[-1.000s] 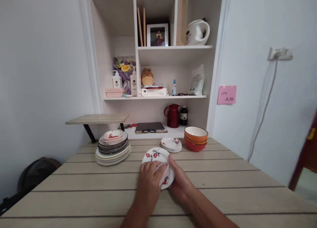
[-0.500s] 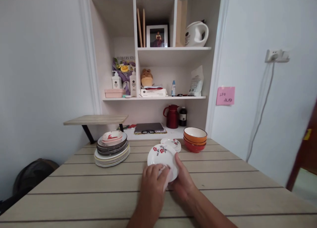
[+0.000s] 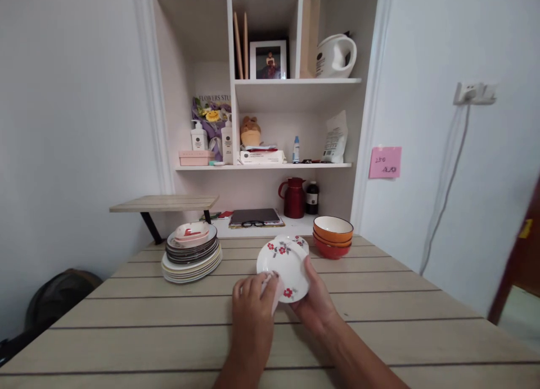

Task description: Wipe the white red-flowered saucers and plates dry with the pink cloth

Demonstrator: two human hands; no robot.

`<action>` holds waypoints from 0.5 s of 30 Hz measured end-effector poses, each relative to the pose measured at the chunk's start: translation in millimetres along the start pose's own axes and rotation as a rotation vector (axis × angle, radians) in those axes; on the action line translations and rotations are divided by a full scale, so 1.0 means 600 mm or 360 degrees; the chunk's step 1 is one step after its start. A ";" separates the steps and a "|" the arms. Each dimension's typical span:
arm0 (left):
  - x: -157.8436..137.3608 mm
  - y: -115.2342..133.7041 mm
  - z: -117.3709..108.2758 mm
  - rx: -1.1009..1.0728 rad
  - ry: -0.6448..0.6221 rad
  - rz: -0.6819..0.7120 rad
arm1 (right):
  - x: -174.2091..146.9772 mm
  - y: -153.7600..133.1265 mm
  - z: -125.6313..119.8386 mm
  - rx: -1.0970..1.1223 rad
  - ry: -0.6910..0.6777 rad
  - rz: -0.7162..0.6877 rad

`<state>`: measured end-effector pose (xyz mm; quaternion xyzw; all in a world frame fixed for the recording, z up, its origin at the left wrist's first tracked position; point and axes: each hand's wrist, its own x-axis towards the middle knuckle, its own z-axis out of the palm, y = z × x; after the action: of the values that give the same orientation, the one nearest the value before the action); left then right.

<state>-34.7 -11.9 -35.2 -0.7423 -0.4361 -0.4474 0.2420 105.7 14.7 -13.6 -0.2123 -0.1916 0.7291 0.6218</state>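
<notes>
My right hand (image 3: 315, 304) grips a small white plate (image 3: 287, 269) with red flowers by its right edge, thumb on the rim and fingers underneath. The plate is tilted toward me above the table. My left hand (image 3: 253, 302) is closed on a pale pink cloth (image 3: 276, 290), pressed against the plate's lower left edge. Behind the held plate, partly covered by it, lie other flowered plates (image 3: 301, 242) in a low stack.
On the left stands a stack of plates (image 3: 192, 271) topped by small bowls (image 3: 191, 231). Orange and red bowls (image 3: 333, 237) are nested at the back right. A small raised wooden shelf (image 3: 164, 203), a laptop (image 3: 255, 216) and a red jug (image 3: 294, 199) are farther back.
My left hand with the cloth has shifted left, from the plate's lower middle to its lower left edge. The plate has moved slightly up and right, uncovering a lower red flower.
</notes>
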 end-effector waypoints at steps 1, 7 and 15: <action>0.000 -0.003 -0.001 0.0036 0.0013 -0.0039 | -0.001 0.001 0.001 -0.0010 0.0008 0.0006; 0.001 -0.037 0.002 0.0288 0.0059 -0.0357 | -0.006 0.022 0.004 -0.0171 -0.0011 0.0191; -0.003 -0.071 0.008 0.0204 0.0067 -0.0442 | -0.018 0.052 0.006 -0.0417 -0.0061 0.0386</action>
<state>-69.7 11.9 -40.6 -0.6482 -0.5572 -0.4634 0.2338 79.8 -0.6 -26.8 -0.2990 -0.2697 0.7714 0.4927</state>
